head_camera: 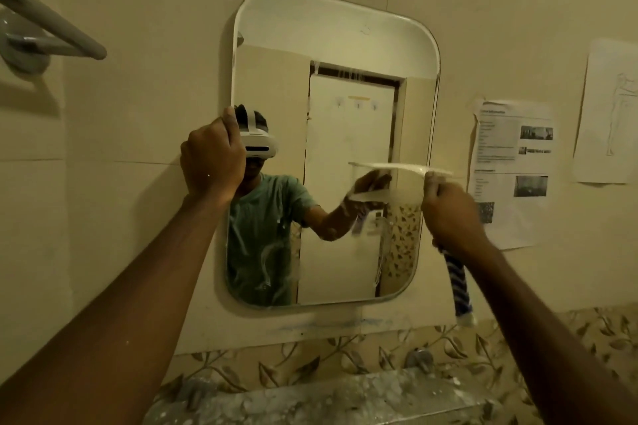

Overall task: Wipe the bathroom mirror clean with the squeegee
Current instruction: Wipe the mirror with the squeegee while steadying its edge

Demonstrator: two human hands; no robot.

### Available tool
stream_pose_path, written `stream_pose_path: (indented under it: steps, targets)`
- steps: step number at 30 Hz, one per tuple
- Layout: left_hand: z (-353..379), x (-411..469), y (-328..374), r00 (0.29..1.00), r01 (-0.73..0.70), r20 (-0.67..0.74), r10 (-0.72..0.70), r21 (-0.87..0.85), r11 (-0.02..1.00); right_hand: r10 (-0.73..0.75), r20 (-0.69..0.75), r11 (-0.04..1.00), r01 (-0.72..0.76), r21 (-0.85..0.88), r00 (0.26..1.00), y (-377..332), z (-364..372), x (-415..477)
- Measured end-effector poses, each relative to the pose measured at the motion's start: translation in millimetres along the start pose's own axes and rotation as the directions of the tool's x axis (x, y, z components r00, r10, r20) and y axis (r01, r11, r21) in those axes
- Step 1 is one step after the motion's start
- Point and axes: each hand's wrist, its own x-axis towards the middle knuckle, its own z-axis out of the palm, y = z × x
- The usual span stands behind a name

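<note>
A rounded rectangular mirror (348, 45) hangs on the cream tiled wall. My left hand (212, 157) grips its left edge at mid height. My right hand (450, 214) holds the squeegee (397, 167) by its blue-and-white striped handle, which sticks out below my fist. The pale blade lies roughly level against the glass at the mirror's right side, about mid height. Smears and wet streaks show on the lower part of the glass. The upper part looks cleaner.
A grey towel rail (51, 24) juts from the wall at the upper left. Printed sheets (511, 166) and a sketch sheet (611, 107) are stuck to the wall right of the mirror. Below are leaf-patterned tiles, a tap (419, 359) and a speckled stone ledge (328, 397).
</note>
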Motion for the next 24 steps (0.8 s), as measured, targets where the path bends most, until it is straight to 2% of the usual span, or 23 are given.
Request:
stream_pose_path:
  steps: [3, 5, 9, 14, 17, 20, 24]
  targets:
    - [1.7, -2.3, -2.5, 0.999, -0.034, -0.011, 0.034, -0.013, 0.999, 0.063, 0.028, 0.998, -0.063, 0.004, 0.998, 43.0, 32.5, -56.0]
    - [1.5, -4.8, -3.6, 0.999, -0.040, -0.022, 0.040, -0.001, 0.999, 0.122, 0.050, 0.990, -0.118, -0.078, 0.991, 65.3, 47.4, -90.3]
    - [0.6, -7.4, -1.3, 1.000, -0.019, -0.025, 0.019, 0.000, 1.000, 0.148, 0.076, 0.978, -0.134, -0.162, 0.986, 73.6, 51.3, -111.4]
    - [-0.4, -9.9, -1.6, 0.999, -0.019, -0.034, 0.020, 0.024, 1.000, 0.043, -0.016, 0.997, -0.042, 0.072, 0.999, 35.1, 22.1, -47.7]
    - [0.2, -11.2, -3.1, 0.999, -0.019, -0.032, 0.020, 0.037, 0.999, 0.039, -0.043, 0.998, -0.037, 0.041, 0.998, 32.6, 27.0, -39.5]
    - [1.9, -11.8, -5.3, 0.999, -0.021, -0.032, 0.022, 0.041, 0.999, 0.137, -0.053, 0.990, -0.136, 0.021, 0.989, 58.7, 56.7, -80.5]
    - [1.8, -13.6, -4.0, 1.000, -0.013, -0.022, 0.014, 0.038, 0.999, 0.170, -0.039, 0.985, -0.172, -0.034, 0.985, 83.3, 83.2, -136.9]
